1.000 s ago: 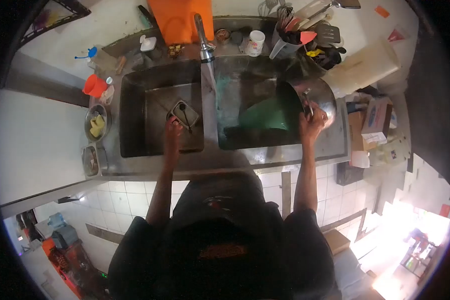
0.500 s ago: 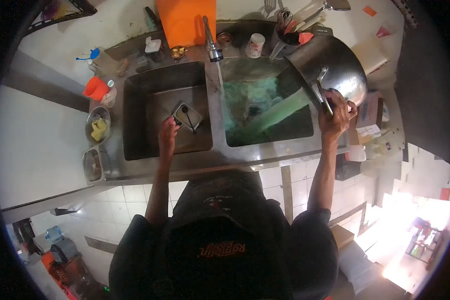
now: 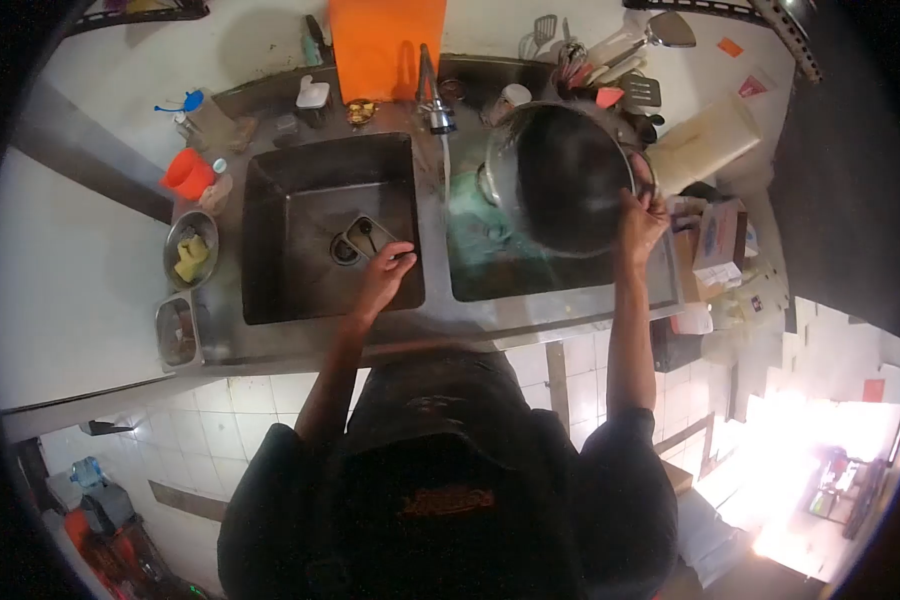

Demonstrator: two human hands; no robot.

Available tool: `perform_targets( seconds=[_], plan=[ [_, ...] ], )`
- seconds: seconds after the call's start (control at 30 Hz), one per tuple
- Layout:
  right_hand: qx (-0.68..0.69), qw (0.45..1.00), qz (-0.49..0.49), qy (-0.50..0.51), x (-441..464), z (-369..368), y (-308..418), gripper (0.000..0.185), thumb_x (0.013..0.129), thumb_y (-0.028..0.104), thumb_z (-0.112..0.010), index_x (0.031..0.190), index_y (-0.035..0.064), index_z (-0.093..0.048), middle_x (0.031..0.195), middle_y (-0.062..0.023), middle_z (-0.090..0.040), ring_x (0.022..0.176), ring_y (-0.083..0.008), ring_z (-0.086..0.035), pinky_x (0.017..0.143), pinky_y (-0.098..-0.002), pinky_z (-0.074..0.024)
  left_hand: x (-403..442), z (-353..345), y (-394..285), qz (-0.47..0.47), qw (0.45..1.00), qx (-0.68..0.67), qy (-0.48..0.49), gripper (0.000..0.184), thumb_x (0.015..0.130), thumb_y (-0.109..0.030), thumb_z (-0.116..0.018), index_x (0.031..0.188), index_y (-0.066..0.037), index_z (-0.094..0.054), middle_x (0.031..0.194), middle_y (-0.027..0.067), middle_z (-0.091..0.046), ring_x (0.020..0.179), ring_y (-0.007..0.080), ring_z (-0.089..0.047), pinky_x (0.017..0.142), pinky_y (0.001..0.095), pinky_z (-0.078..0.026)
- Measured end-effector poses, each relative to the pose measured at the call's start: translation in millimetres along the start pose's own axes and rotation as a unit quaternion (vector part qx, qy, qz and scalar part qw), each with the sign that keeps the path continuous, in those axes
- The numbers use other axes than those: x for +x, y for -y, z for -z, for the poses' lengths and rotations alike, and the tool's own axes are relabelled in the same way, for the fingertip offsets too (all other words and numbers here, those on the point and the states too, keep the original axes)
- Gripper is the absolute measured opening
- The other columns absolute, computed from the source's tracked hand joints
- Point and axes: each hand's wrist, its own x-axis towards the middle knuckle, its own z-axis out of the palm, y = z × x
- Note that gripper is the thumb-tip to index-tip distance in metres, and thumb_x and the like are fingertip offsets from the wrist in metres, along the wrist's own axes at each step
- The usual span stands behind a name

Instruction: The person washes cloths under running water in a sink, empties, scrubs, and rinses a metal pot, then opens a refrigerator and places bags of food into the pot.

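A large metal pot (image 3: pixel 570 180) hangs over the right basin, its dark inside facing me. My right hand (image 3: pixel 644 225) is closed around the handle on the pot's right side. The opposite handle (image 3: pixel 486 185) is free. Soapy, green-tinted water (image 3: pixel 475 230) shows in the right basin below. My left hand (image 3: pixel 388 272) is above the left basin near the divider, fingers stretched out and holding nothing. Just behind it, a small metal container (image 3: pixel 366 232) with a dark-handled utensil in it sits beside the drain. A tap (image 3: pixel 436 115) runs a stream into the right basin.
An orange board (image 3: pixel 385 50) leans on the wall behind the tap. Whisks and spatulas (image 3: pixel 575 62) stand behind the pot. On the left ledge are an orange cup (image 3: pixel 188 174), a bowl with yellow pieces (image 3: pixel 191 255) and a metal tray (image 3: pixel 178 332). Boxes (image 3: pixel 720 245) stand at right.
The pot, tipped and pouring greenish water before, has swung left over the right basin, and the pouring stream is gone. My left hand has moved right from the small container toward the divider.
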Motion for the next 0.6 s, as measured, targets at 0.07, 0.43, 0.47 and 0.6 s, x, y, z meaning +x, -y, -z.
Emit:
perform_targets(
  seconds=[0.07,0.43,0.47,0.6],
  plan=[
    [0.033,0.995,-0.096,0.002,-1.1,-9.2,-26.7,0.025,0.073,-0.007,-0.056,0.095,-0.0024,-0.065,0.098,-0.0075,-0.065,0.088,-0.0183,-0.060,0.083,-0.0307,-0.0437,13.7,-1.5,-4.4,0.021,0.999,0.013,0.029,0.042,0.090,-0.033,-0.060,0.119,-0.004,-0.054,0.108,0.0083,-0.061,0.100,0.0195,-0.059,0.083,0.0297,-0.047],
    [0.091,0.838,-0.534,0.067,-29.4,-69.1,-162.4,0.029,0.078,0.009,-0.062,0.103,-0.0061,-0.060,0.108,-0.0195,-0.059,0.083,-0.0289,-0.060,0.074,-0.0390,-0.0494,87.5,29.0,-43.0,0.162,0.955,-0.222,-0.109,0.041,0.084,-0.037,-0.063,0.106,-0.002,-0.059,0.106,0.0068,-0.059,0.101,0.0187,-0.052,0.088,0.0377,-0.037],
    [0.090,0.834,-0.540,0.064,-35.4,-67.3,-171.3,0.029,0.078,0.009,-0.062,0.103,-0.0061,-0.060,0.108,-0.0195,-0.059,0.083,-0.0290,-0.060,0.074,-0.0390,-0.0494,86.9,31.9,-44.8,0.120,0.944,-0.275,-0.137,0.032,0.083,-0.027,-0.067,0.101,-0.002,-0.062,0.099,0.0046,-0.062,0.092,0.0146,-0.055,0.079,0.0336,-0.041],
    [0.128,0.804,-0.543,0.209,-43.5,-80.4,-208.6,0.033,0.078,0.013,-0.067,0.106,-0.0013,-0.057,0.093,-0.0130,-0.061,0.090,-0.0255,-0.061,0.077,-0.0422,-0.0505,102.5,41.8,-57.9,-0.010,0.969,-0.209,-0.131,0.024,0.079,-0.017,-0.070,0.095,-0.001,-0.063,0.096,0.0029,-0.062,0.089,0.0137,-0.056,0.080,0.0294,-0.041]
  ],
)
